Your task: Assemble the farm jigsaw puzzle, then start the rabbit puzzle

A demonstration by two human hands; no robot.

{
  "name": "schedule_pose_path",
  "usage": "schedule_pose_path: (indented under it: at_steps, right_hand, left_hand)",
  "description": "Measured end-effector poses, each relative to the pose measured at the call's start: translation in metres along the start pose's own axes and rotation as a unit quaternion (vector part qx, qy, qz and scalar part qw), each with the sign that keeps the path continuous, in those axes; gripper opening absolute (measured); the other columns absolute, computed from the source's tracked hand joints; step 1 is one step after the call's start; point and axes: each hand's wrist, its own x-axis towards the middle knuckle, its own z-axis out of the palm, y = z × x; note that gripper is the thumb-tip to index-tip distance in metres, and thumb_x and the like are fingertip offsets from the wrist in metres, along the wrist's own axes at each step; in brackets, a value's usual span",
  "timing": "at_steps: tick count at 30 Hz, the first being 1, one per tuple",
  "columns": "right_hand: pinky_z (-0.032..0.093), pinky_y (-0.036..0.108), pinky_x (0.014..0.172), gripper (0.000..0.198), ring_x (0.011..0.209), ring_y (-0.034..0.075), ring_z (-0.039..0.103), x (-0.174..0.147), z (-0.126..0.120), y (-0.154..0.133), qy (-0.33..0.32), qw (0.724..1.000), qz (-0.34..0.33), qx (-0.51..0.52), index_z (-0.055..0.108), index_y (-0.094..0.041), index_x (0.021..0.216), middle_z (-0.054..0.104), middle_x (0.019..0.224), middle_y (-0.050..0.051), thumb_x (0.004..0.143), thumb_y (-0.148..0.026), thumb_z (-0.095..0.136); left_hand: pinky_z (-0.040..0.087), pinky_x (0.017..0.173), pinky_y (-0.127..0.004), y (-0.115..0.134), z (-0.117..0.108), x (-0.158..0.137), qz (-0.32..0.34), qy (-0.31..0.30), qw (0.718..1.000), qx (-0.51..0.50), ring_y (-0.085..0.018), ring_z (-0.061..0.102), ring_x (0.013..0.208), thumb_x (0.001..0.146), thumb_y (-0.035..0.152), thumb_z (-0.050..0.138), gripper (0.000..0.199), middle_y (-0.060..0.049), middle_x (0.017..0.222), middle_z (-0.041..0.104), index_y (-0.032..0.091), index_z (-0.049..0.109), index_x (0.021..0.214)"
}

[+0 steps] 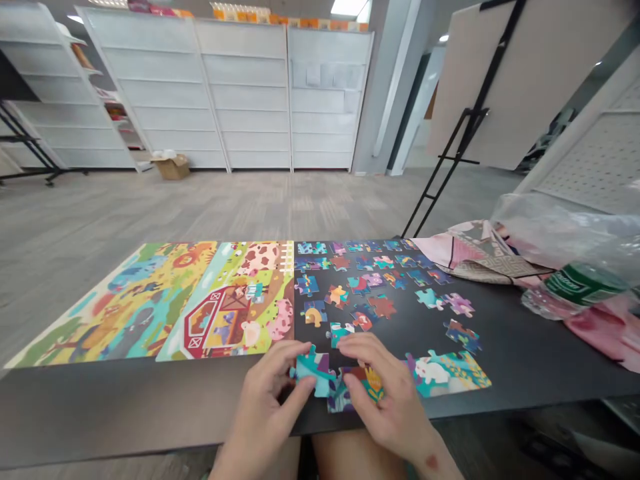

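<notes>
My left hand (273,393) pinches a teal puzzle piece (313,368) between thumb and fingers, just above the black table. My right hand (383,383) curls over a purple and yellow-flower puzzle piece (340,401), thumb and index finger at its edges, partly hiding it. The two pieces are side by side, the left one overlapping or close to the other; I cannot tell whether they interlock. Right of my right hand lies a joined strip with a white rabbit (433,372). A teal and white piece (339,332) lies just beyond my fingertips.
Several loose puzzle pieces (383,306) spread over the black table (150,407). On the left lie a finished farm puzzle (233,313) and a safari puzzle (130,300). At the right are a green-labelled plastic bottle (583,283) and a patterned pink cloth bag (480,250).
</notes>
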Motion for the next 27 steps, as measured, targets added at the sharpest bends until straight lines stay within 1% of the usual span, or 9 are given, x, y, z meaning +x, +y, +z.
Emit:
schedule_pose_path:
  at_steps: [2,5,8,10,14,18,21,24,27]
  right_hand:
    - [0.055,0.037,0.093,0.032,0.108,0.022,0.066,-0.001,0.001,0.002,0.037,0.999,0.017,0.024,0.062,-0.026,0.118,0.070,0.111,0.007,0.092,-0.009,0.054]
    - [0.056,0.034,0.086,0.025,0.099,0.021,0.067,-0.004,0.003,0.006,0.105,0.990,0.059,0.069,0.064,-0.026,0.112,0.070,0.102,0.005,0.097,-0.012,0.051]
    - [0.056,0.031,0.080,0.021,0.093,0.020,0.068,-0.005,0.003,0.008,0.131,0.983,0.095,0.083,0.067,-0.025,0.108,0.070,0.095,0.005,0.099,-0.015,0.050]
    - [0.056,0.030,0.078,0.019,0.090,0.020,0.068,-0.004,0.003,0.007,0.128,0.983,0.103,0.083,0.068,-0.024,0.105,0.070,0.093,0.005,0.099,-0.016,0.051]
    - [0.055,0.030,0.074,0.020,0.086,0.020,0.068,-0.001,0.001,0.003,0.108,0.985,0.103,0.089,0.068,-0.024,0.099,0.071,0.089,0.005,0.099,-0.017,0.050]
    - [0.053,0.029,0.074,0.018,0.084,0.019,0.068,0.002,0.000,0.002,0.068,0.990,0.100,0.074,0.068,-0.023,0.095,0.071,0.089,0.004,0.098,-0.016,0.051]
    - [0.052,0.027,0.074,0.019,0.084,0.017,0.068,0.003,0.000,0.002,0.057,0.992,0.090,0.062,0.068,-0.024,0.096,0.071,0.090,0.002,0.099,-0.015,0.051]
    - [0.052,0.026,0.073,0.019,0.083,0.016,0.068,0.003,0.000,0.001,0.054,0.993,0.091,0.054,0.067,-0.024,0.095,0.070,0.088,0.002,0.099,-0.016,0.050]
    - [0.051,0.025,0.071,0.020,0.081,0.016,0.067,0.004,0.000,0.000,0.053,0.994,0.085,0.052,0.066,-0.023,0.094,0.069,0.087,0.001,0.100,-0.017,0.049]
  left_hand:
    - [0.059,0.078,-0.023,-0.001,-0.002,-0.002,0.014,0.030,0.999,0.028,-0.020,0.069,0.102,0.096,0.026,0.067,0.026,-0.006,0.118,0.068,0.030,0.070,0.121]
    - [0.056,0.089,-0.026,-0.003,-0.005,-0.007,0.026,0.100,0.993,0.055,-0.019,0.069,0.103,0.097,0.024,0.063,0.024,-0.004,0.114,0.070,0.030,0.069,0.120]
    - [0.057,0.084,-0.024,-0.003,-0.006,-0.010,0.031,0.165,0.984,0.067,-0.019,0.070,0.097,0.096,0.025,0.065,0.019,-0.004,0.107,0.070,0.027,0.070,0.113]
    - [0.057,0.079,-0.024,-0.002,-0.005,-0.012,0.034,0.183,0.980,0.071,-0.019,0.070,0.093,0.095,0.025,0.066,0.015,-0.004,0.103,0.070,0.025,0.071,0.109]
    - [0.056,0.077,-0.026,-0.001,-0.004,-0.012,0.027,0.169,0.983,0.070,-0.019,0.068,0.089,0.096,0.025,0.064,0.013,-0.004,0.099,0.068,0.023,0.068,0.108]
    - [0.056,0.078,-0.027,-0.001,-0.003,-0.007,0.041,0.144,0.985,0.082,-0.019,0.068,0.092,0.097,0.023,0.061,0.014,-0.004,0.103,0.067,0.024,0.065,0.111]
    - [0.055,0.085,-0.032,-0.002,0.000,-0.005,0.065,0.112,0.980,0.148,-0.022,0.067,0.101,0.097,0.021,0.059,0.017,-0.006,0.110,0.067,0.026,0.065,0.112]
    - [0.053,0.093,-0.040,-0.006,0.008,-0.003,0.094,0.083,0.963,0.240,-0.027,0.064,0.110,0.095,0.018,0.058,0.022,-0.008,0.117,0.066,0.027,0.068,0.112]
    - [0.054,0.092,-0.041,-0.005,0.012,0.002,0.110,0.061,0.955,0.269,-0.028,0.064,0.109,0.094,0.015,0.055,0.024,-0.009,0.115,0.066,0.027,0.070,0.110]
